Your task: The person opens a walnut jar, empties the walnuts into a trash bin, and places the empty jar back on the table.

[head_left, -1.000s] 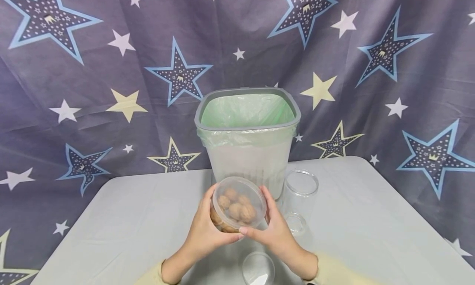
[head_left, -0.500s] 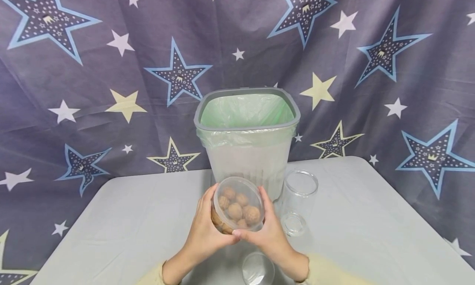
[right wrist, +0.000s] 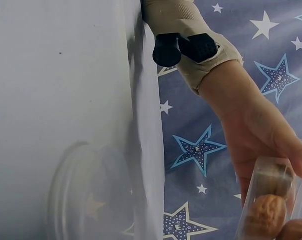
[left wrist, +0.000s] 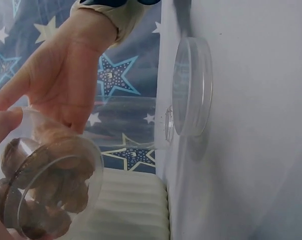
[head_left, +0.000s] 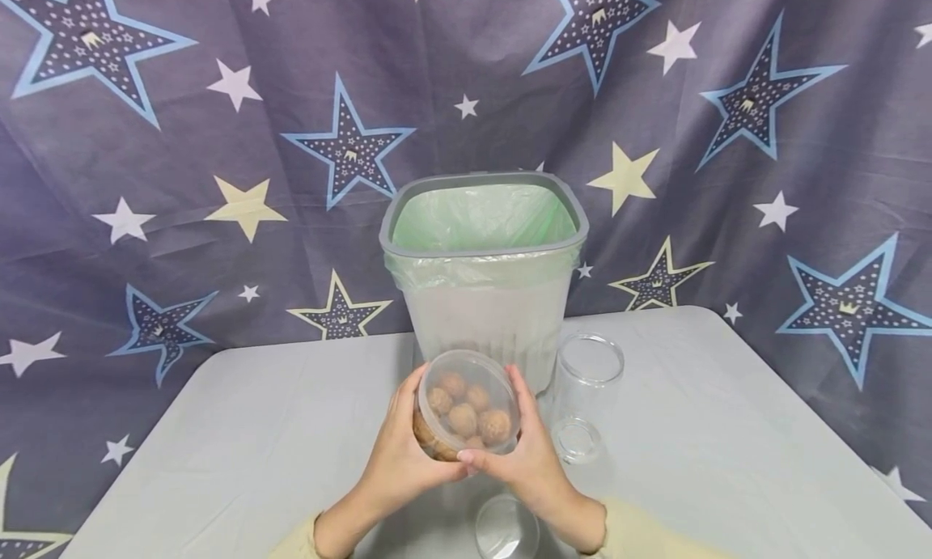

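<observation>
Pale-grey table (head_left: 728,438) backed by purple star-printed curtain (head_left: 502,65) | side edges (head_left: 141,457) seen well apart from round translucent plastic walnut-filled tub (head_left: 469,404) | tub gripped by left hand (head_left: 400,446), right hand (head_left: 535,447)

1. curtain (head_left: 466,57): dusky purple-grey, printed all over with stars (head_left: 622,177).
2. stars: some plain white, some pale yellow, others dark with white specks, a small yellowish crown (head_left: 351,156) and a light-blue or yellow outline.
3. bin (head_left: 484,316): white, with a grey rim (head_left: 480,253).
4. bag (head_left: 480,215): see-through pale green.
5. table (head_left: 728,429): light grey.
6. walnuts (head_left: 462,420): warm brown.
7. tub (head_left: 504,389): clear, slightly cloudy.
8. jar (head_left: 588,397) and round lid (head_left: 507,528): colourless, see-through.
9. sleeves (head_left: 644,533): cream, one bearing a black gadget (right wrist: 199,48).
</observation>
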`<state>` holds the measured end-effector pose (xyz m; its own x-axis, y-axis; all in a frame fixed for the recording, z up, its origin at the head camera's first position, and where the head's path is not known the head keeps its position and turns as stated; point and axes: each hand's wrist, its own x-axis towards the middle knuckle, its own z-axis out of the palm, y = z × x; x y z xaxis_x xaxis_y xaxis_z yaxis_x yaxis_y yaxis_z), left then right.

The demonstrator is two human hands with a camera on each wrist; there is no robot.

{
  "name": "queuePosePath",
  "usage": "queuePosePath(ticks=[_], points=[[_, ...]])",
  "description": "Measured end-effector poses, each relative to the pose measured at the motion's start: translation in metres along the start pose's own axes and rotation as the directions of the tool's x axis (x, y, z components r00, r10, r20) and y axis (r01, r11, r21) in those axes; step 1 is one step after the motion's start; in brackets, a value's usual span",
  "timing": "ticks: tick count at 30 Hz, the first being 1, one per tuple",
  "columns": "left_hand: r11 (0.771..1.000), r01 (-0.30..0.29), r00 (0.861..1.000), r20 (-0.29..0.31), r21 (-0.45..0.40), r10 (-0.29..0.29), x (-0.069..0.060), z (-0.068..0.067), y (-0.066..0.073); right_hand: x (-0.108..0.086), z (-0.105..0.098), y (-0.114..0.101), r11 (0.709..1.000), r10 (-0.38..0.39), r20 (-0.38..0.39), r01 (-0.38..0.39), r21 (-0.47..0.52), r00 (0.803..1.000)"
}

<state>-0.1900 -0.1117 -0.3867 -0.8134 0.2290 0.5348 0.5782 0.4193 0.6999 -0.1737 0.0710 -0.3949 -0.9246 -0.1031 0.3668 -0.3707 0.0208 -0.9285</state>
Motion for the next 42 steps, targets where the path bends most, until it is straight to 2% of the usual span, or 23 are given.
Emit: queuePosePath(ticks=[9, 16, 24, 30, 37, 42], points=[[0.999, -0.001, 0.995, 0.097, -0.035, 0.005, 0.002, -0.005, -0.003, -0.001, -0.006, 0.002, 0.998, -0.017, 0.028, 0.019, -0.062, 0.999], [0.994, 0.046, 0.991, 0.134, -0.103, -0.032, 0.002, -0.004, -0.002, -0.002, -0.013, 0.005, 0.995, -0.019, 0.075, 0.026, -0.096, 0.997], [0.991, 0.027, 0.984, 0.18, -0.134, -0.003, 0.002, -0.005, -0.005, -0.003, -0.021, 0.008, 0.987, -0.082, 0.134, 0.1, -0.13, 0.988], [0.988, 0.028, 0.98, 0.198, -0.151, 0.002, 0.002, -0.006, -0.002, -0.002, -0.026, 0.012, 0.98, -0.16, 0.177, 0.178, -0.088, 0.971], [0.98, 0.009, 0.973, 0.229, -0.201, 0.038, 0.002, -0.009, -0.001, 0.0, -0.032, 0.016, 0.975, -0.215, 0.23, 0.223, -0.012, 0.949], [0.966, 0.013, 0.961, 0.27, -0.258, 0.06, 0.002, -0.012, -0.001, 0.004, -0.037, 0.015, 0.96, -0.278, 0.284, 0.274, 0.053, 0.918]])
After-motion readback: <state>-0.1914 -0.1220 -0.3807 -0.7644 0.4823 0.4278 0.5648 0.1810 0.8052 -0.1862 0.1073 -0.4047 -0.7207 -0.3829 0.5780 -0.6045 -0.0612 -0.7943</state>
